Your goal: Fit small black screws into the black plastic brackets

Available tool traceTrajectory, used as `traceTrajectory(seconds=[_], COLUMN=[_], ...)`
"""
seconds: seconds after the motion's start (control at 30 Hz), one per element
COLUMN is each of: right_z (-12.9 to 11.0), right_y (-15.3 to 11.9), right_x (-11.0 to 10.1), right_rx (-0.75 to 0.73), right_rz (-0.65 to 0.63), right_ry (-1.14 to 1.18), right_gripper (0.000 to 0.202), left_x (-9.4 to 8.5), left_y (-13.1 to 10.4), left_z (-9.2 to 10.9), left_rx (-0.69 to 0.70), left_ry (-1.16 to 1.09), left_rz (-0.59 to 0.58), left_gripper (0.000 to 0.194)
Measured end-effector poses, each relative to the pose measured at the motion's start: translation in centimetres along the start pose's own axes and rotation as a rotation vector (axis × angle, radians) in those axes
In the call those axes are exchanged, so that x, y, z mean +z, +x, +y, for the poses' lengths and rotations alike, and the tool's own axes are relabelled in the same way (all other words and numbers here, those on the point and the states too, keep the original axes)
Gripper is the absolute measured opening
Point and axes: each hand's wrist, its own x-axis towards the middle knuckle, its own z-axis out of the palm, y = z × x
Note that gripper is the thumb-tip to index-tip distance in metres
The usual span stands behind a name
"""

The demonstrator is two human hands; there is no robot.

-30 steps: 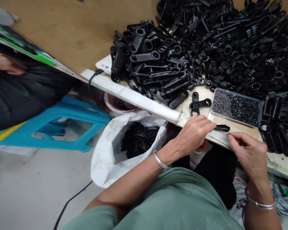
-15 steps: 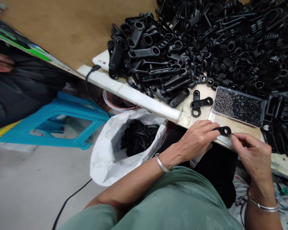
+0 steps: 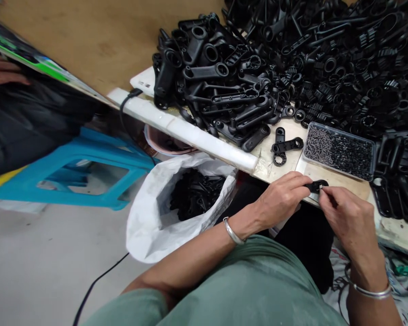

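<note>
At the table's front edge, my left hand (image 3: 281,199) pinches one end of a small black plastic arm (image 3: 315,186), whose ringed end points right. The fingertips of my right hand (image 3: 348,213) are pressed together at that ringed end; whatever they hold is too small to make out. Just behind is a clear tray (image 3: 340,149) of tiny metal and black parts. Two black arms (image 3: 287,145) lie crossed on the table to its left.
Large heaps of black plastic parts (image 3: 238,81) cover the back of the table. A white sack (image 3: 146,226) of black parts stands below its edge, beside a blue stool (image 3: 71,194). Another person's hand (image 3: 3,71) shows at far left.
My right hand has moved left, onto the ringed end of the black arm. My left hand keeps its grip. The other person's hand at the far left has shifted slightly.
</note>
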Motion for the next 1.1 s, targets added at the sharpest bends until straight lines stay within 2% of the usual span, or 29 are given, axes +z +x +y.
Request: traceTrajectory(seconds=[0.17,0.3,0.37,0.43,0.6,0.83,0.93,1.0,1.1], right_z=[-0.5,0.4,0.7,0.7,-0.1,-1.3,-2.0,-1.9,-0.9], right_y=[0.7,1.5,1.7,1.9,1.9,2.4,2.7,2.8,2.5], right_x=[-0.7,-1.3,-1.3,-1.3,-1.3,-1.4,-1.3,-1.2,-1.1], right_rx=[0.081,0.226,0.321,0.344,0.206,0.072,0.067,0.142,0.320], right_rz=[-0.164,-0.333,-0.380,-0.373,-0.333,-0.372,-0.381,-0.386,-0.427], right_ry=[0.028,0.358,0.433,0.391,0.158,-0.075,-0.189,-0.109,0.262], right_gripper=[0.026,0.026,0.026,0.027,0.029,0.028,0.023,0.023,0.028], left_x=[0.3,0.3,0.2,0.2,0.3,0.7,0.7,0.7,0.8], left_y=[-0.1,-0.1,0.0,0.0,-0.1,-0.1,-0.1,-0.2,-0.2], left_z=[0.1,0.0,0.0,0.0,0.0,-0.2,-0.3,-0.3,-0.2], left_rx=[-0.002,-0.015,-0.025,-0.030,-0.020,-0.006,0.022,0.019,-0.007], left_ry=[-0.005,-0.025,-0.032,-0.037,-0.033,-0.053,-0.067,-0.078,-0.092], left_rz=[0.013,0.004,-0.015,-0.027,-0.014,0.017,0.040,0.050,0.080], left_gripper=[0.021,0.021,0.022,0.022,0.024,0.025,0.025,0.023,0.021])
